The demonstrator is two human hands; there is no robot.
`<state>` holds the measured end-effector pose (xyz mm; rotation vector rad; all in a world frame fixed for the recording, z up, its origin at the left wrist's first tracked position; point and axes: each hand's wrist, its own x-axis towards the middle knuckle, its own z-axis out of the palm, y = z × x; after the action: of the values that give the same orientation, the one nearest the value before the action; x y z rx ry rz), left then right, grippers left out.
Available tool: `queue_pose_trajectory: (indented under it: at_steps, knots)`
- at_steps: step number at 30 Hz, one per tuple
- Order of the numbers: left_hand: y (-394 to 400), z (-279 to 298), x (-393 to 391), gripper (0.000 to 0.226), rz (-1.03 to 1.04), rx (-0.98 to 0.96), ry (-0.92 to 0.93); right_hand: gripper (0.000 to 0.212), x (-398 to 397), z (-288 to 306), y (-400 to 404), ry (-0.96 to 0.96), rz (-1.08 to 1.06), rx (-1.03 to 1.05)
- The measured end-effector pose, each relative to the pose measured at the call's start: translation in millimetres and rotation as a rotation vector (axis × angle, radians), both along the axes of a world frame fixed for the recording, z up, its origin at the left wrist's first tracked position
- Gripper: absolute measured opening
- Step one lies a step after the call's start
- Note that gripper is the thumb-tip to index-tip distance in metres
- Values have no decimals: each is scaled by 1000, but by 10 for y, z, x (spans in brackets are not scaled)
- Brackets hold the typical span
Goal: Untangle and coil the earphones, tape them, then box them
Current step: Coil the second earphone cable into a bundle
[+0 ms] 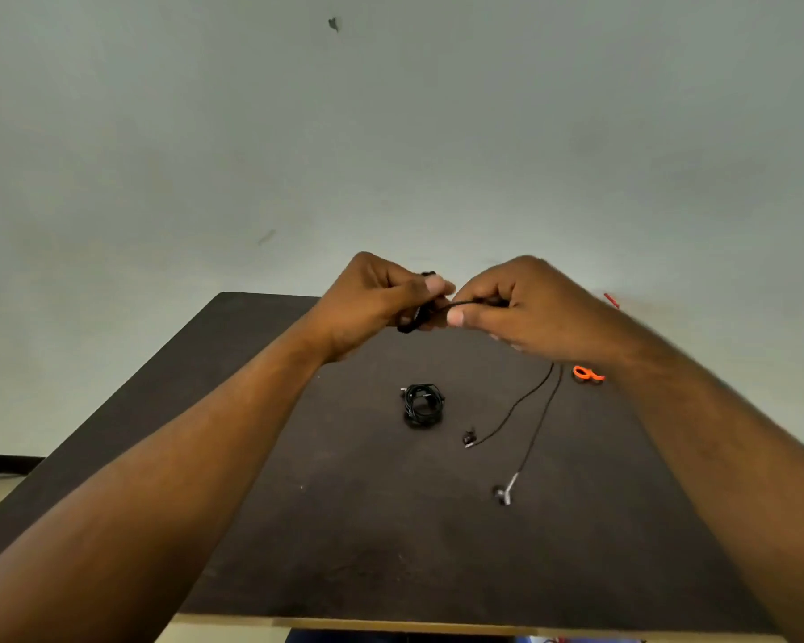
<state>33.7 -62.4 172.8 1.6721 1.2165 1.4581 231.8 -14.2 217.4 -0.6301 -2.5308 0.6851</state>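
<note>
Both hands pinch one black cord above the far end of the table [261, 457]: the left hand [377, 304] has fingers curled round a small bunch of loops, and the right hand [525, 308] nips the cord [465, 303] between thumb and forefinger just beside it, at 3 o'clock of the left. From under the right hand two strands drop toward 6 o'clock and end in earbuds [504, 494] lying on the table. A second set, the coil [422, 406], sits finished at 6 o'clock of the hands.

To wind well, I judge the right hand should feed the cord under light tension, letting it slide through the pinch so each turn lies flat on the last, while the left keeps the bunch from springing open.

How many turns the left hand holds is hidden by its fingers. An orange scrap [588, 374] at 4 o'clock is half covered by the right wrist; it may be tape, but I cannot tell. No box is in view.
</note>
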Motion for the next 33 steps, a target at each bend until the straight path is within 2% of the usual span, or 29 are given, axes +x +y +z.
queue_pose_trajectory:
  at_steps: [6, 8, 11, 14, 17, 19, 22, 24, 27, 29, 33]
  knots:
    - [-99, 43, 73, 22, -403, -264, -36, 11, 130, 402, 79, 4, 109, -33]
    - [-108, 32, 93, 22, -541, -264, -122, 14, 103, 383, 112, 86, 147, -78]
    - [-121, 65, 142, 22, -666, -170, -308, 10, 12, 110, 174, 314, 183, -284]
    - [-129, 123, 176, 24, -604, -73, -513, 17, -167, -303, 121, 506, 193, -499]
    - [-132, 139, 170, 25, -464, -42, -660, 19, -319, -618, -25, 608, 140, -689]
    - [-132, 154, 153, 23, -331, -27, -745, 22, -351, -737, -94, 578, 113, -656]
    - [-109, 177, 100, 25, -198, 17, -871, 22, -358, -835, -201, 387, 94, -524]
    - [-75, 164, 73, 23, -81, 63, -800, 19, -360, -864, -256, 302, 82, -472]
    - [-31, 67, 87, 16, 149, 142, -446, 16, -300, -783, -245, 288, -47, -356]
    - [-21, -7, 109, 18, 197, 180, -239, 16, -205, -666, -190, 251, -122, -194]
    - [-17, -47, 146, 25, 203, 178, 51, 13, 41, -339, -97, 82, -184, 98]
